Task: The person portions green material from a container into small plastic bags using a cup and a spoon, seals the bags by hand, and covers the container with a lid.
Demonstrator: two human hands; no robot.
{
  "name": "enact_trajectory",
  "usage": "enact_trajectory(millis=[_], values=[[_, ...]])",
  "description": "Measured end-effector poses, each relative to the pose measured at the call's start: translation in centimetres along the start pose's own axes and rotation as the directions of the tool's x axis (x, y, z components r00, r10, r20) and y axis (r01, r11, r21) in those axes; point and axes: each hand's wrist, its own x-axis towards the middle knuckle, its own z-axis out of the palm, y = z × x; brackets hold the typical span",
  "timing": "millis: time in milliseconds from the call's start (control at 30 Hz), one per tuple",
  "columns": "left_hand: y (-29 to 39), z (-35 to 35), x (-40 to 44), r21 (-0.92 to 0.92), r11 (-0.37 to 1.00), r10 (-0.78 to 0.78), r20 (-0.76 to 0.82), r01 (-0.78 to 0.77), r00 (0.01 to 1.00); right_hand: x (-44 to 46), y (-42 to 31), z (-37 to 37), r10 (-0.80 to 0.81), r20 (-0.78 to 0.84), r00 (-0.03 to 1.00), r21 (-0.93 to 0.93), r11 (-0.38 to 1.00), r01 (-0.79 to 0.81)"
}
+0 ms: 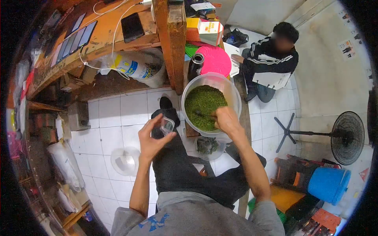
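Cup of clear plastic is clasped by the left hand and should be held level, nearer the bowl; beyond, the right hand, its fingertip grip hidden, is set at green flakes inside the bowl.

Dark green is shown by the leafy bits at the right hand, and they are ringed by a cloudy white bowl. The small tub in the left hand is left see-through. Past the right hand, a round thing is coloured hot pink, and a black jacket is striped with white. Beside the left hand, white floor squares are edged with grey lines. Below both hands, a grey shirt is printed with blue.
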Motion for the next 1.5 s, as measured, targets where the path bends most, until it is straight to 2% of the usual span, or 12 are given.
enact_trajectory(millis=[67, 167, 300, 400, 467, 700, 833, 1067, 1233, 1333, 1467, 1500], values=[[0.4, 0.7, 0.2, 0.002, 1.0, -0.002, -0.002, 0.002, 1.0, 0.3, 0.6, 1.3, -0.021, -0.243, 0.97, 0.029, 0.999, 0.029], [1.2, 0.7, 0.5, 0.007, 0.998, 0.057, -0.003, -0.057, 0.998, -0.9, 0.5, 1.9, 0.013, -0.045, 0.999, 0.074, 0.997, -0.009], [0.4, 0.7, 0.5, 0.077, 0.993, 0.089, -0.042, -0.086, 0.995, -3.4, -0.7, 0.4, -0.006, -0.049, 0.999, 0.233, 0.972, 0.018], [1.2, 1.9, 1.3, 0.067, 0.991, 0.118, -0.061, -0.114, 0.991, -1.9, -0.5, 1.9, 0.081, -0.071, 0.994, 0.482, 0.875, -0.037], [2.4, 2.4, 2.0, 0.095, 0.978, 0.189, -0.052, -0.183, 0.981, -0.5, 0.2, 3.2, 0.217, 0.062, 0.974, 0.705, 0.682, -0.196], [2.8, 6.2, 6.0, 0.118, 0.966, 0.24, -0.057, -0.232, 0.969, -3.7, 1.1, -2.5, 0.287, 0.023, 0.958, 0.922, 0.364, -0.131], [3.4, 10.8, 8.2, 0.043, 0.96, 0.279, -0.031, -0.278, 0.96, -6.1, 1.3, -4.5, 0.306, -0.241, 0.921, 0.88, 0.47, 0.074], [4.1, 14.7, 9.3, -0.002, 0.949, 0.315, -0.035, -0.315, 0.948, -9.2, -2.4, -6.7, 0.359, -0.494, 0.792, 0.511, 0.857, -0.07], [3.7, 15.4, 9.0, 0.014, 0.953, 0.302, -0.028, -0.302, 0.953, -9.1, -1.3, -4.5, 0.261, -0.604, 0.753, 0.458, 0.887, 0.06], [2.9, 15.4, 9.0, 0.013, 0.952, 0.306, -0.066, -0.306, 0.95, -8.7, -0.1, -3.8, 0.432, -0.557, 0.709, 0.627, 0.779, 0.018], [2.6, 14.9, 8.7, -0.059, 0.968, 0.239, -0.09, -0.245, 0.967, -7.3, 1.5, -2.7, 0.307, -0.433, 0.848, 0.499, 0.865, -0.059], [2.6, 14.8, 8.7, -0.057, 0.968, 0.24, -0.095, -0.246, 0.966, -6.5, 0.8, -3.1, 0.18, -0.608, 0.774, 0.322, 0.946, 0.033]])
